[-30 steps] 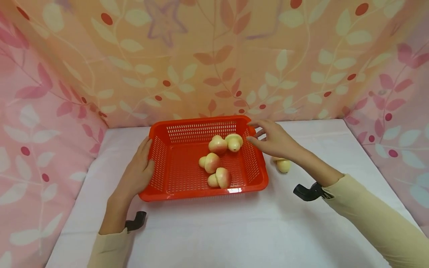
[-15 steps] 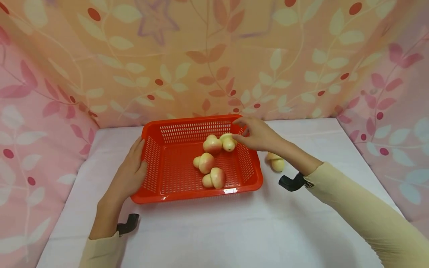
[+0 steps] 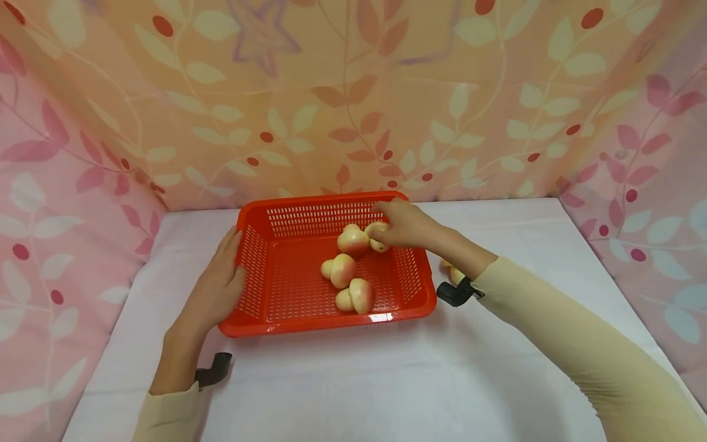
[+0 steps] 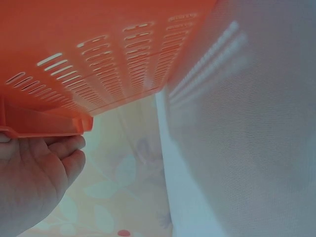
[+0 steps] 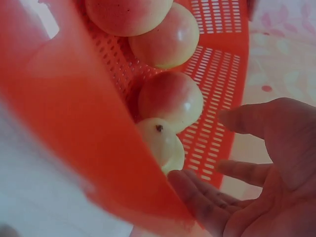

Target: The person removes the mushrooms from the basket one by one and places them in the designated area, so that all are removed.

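A red perforated plastic basket (image 3: 298,325) holds several toy mushrooms with pale yellow stems and pink-flushed caps. My left hand (image 3: 212,285) rests along its left rim, fingers extended; the left wrist view shows fingertips beneath the rim (image 4: 44,133). Over the basket's back right corner is my right hand (image 3: 409,224), thumb and fingertips right at the rearmost pale mushroom (image 3: 378,237), which it partly covers. In the right wrist view those fingers (image 5: 247,118) are spread, and a fingertip lies close to the pale mushroom (image 5: 160,140). Other mushrooms (image 3: 353,240) lie to its left and in front.
Another mushroom (image 3: 456,274) lies on the white cloth right of the basket, partly hidden behind the right forearm. Black curved pieces (image 3: 214,369) stick out at both wrists. Patterned fabric (image 3: 342,123) walls the table at the back and both sides.
My right hand has moved left from the basket's right rim, across it to the rearmost mushroom. My left hand stays at the left rim. The view has shifted slightly.
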{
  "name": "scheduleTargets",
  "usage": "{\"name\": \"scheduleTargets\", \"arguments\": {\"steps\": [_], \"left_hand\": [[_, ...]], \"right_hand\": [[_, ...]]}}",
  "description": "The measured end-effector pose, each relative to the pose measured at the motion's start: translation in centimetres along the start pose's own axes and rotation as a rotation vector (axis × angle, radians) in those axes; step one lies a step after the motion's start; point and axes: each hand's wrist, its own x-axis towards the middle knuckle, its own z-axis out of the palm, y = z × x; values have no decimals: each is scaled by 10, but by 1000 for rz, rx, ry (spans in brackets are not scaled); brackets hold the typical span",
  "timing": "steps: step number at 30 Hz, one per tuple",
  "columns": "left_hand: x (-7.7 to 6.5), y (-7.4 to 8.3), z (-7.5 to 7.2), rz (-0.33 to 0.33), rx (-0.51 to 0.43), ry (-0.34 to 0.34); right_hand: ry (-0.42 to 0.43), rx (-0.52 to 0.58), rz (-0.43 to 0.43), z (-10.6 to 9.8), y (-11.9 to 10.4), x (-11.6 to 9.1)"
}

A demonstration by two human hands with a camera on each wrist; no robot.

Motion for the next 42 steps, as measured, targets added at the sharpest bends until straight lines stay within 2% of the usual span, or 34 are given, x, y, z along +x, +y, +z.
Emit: {"name": "scheduleTargets", "arguments": {"steps": [9, 17, 22, 25, 32, 37, 42], "left_hand": [[1, -1, -1, -16, 11, -9], [1, 0, 0, -16, 2, -10], [2, -1, 1, -23, 4, -12], [2, -2, 1, -35, 3, -19], [2, -1, 0, -42, 0, -22], [2, -1, 1, -41, -2, -19], [1, 0, 0, -34, -2, -15]], "right_hand": [[-32, -48, 98, 6, -9, 13], [-108, -75, 164, 12, -11, 22], [-103, -77, 145, 27, 3, 40], [-104, -105, 151, 32, 4, 46], [-134, -170, 161, 25, -22, 35], [-148, -147, 160, 28, -24, 35], [-175, -157, 107, 30, -27, 39]]}}
